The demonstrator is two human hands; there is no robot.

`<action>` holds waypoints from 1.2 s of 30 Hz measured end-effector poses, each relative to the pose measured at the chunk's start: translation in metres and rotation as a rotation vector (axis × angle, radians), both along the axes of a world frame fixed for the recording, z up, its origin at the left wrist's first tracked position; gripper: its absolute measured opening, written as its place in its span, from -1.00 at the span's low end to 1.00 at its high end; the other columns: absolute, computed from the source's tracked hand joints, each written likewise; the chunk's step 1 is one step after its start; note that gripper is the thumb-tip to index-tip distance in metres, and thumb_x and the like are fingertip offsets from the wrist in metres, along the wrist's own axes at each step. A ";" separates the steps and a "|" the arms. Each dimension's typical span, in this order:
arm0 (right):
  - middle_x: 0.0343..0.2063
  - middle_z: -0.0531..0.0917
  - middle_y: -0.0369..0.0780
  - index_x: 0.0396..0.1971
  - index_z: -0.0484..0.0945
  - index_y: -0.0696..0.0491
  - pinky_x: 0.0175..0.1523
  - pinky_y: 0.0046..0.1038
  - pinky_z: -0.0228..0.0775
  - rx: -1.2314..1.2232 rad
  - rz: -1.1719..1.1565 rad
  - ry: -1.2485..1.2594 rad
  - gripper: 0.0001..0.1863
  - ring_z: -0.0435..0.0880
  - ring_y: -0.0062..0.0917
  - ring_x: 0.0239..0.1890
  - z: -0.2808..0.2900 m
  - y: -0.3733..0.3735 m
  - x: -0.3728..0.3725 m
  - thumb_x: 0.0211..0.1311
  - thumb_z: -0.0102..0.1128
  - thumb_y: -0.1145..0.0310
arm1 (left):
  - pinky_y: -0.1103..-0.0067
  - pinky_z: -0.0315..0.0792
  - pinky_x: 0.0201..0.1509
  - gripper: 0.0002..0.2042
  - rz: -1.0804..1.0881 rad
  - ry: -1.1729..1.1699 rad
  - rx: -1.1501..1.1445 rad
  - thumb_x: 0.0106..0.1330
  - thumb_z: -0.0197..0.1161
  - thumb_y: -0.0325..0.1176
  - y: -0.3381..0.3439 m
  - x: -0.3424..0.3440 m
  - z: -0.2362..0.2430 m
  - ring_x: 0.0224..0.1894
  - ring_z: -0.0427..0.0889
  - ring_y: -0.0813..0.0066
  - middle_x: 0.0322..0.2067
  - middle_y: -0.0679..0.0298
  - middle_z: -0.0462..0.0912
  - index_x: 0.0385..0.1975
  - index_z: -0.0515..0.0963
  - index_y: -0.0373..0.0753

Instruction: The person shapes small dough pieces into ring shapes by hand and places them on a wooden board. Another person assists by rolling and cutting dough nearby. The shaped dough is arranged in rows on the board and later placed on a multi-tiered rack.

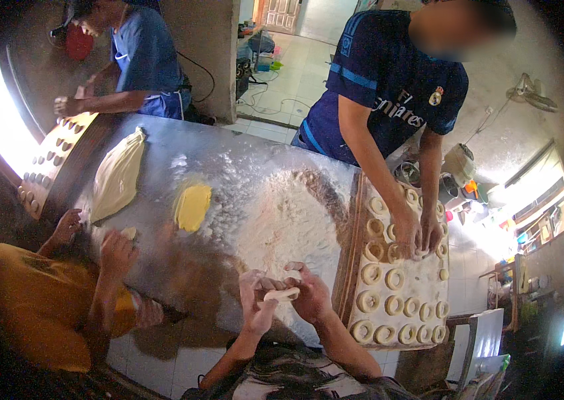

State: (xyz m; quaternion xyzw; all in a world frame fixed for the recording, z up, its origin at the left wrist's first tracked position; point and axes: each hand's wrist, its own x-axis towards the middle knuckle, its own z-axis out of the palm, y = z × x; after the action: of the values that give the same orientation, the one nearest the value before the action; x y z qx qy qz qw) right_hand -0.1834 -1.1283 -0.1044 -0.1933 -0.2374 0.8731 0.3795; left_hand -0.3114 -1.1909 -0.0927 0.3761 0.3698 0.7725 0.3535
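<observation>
A small ring of pale dough (282, 295) is held up over the near edge of the table. My left hand (255, 300) closes on one side of it, thumb along the front. On the other side, my right hand (310, 297) has its fingers curled around the dough. Some of the fingers hide behind the ring and each other. Just beyond both hands spreads a wide layer of white flour (289, 227). To the right lies a floured board (415, 270) bearing rows of dough rings (394, 278).
Across the table a co-worker (389, 87) reaches down to the board. A yellow dough piece (193, 207) and a large pale dough slab (119, 175) rest on the metal table (162, 260). A person in orange (42, 300) works at left; another (145, 53) handles a far-left board (62, 157).
</observation>
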 end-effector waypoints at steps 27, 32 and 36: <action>-0.34 0.60 -0.30 0.30 0.24 -0.10 -0.35 -0.50 0.44 0.222 -0.385 -0.434 -0.54 0.52 -0.63 -0.44 0.032 0.031 0.298 0.48 -0.09 0.13 | 0.17 0.44 -0.37 -0.80 -0.151 0.811 -0.190 0.51 -0.06 -0.26 0.078 0.296 0.045 -0.41 0.62 -0.14 -0.50 -0.03 0.57 -0.04 0.38 -0.19; -0.29 0.60 -0.28 0.34 0.19 -0.10 -0.36 -0.62 0.39 0.118 -0.403 -0.463 -0.48 0.53 -0.69 -0.38 0.038 0.030 0.336 0.50 -0.11 0.02 | 0.12 0.43 -0.30 -0.80 -0.351 0.773 -0.307 0.51 -0.08 -0.26 0.096 0.331 0.039 -0.34 0.60 -0.22 -0.47 -0.14 0.56 -0.07 0.36 -0.23; -0.02 0.55 -0.17 0.41 0.11 -0.11 -0.16 -0.57 0.43 0.290 -0.463 -0.544 -0.34 0.54 -0.64 -0.16 0.034 0.029 0.371 0.45 -0.09 -0.13 | 0.04 0.42 -0.25 -0.77 -0.412 0.852 -0.309 0.51 -0.06 -0.23 0.103 0.357 0.030 -0.30 0.61 -0.23 -0.40 -0.19 0.59 0.00 0.30 -0.21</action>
State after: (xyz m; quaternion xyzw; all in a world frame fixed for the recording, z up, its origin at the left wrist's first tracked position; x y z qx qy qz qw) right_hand 0.1880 -1.0995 -0.0699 -0.4106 -0.4003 0.6385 0.5133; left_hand 0.0458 -1.0882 -0.0625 0.6668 0.5095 0.4004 0.3681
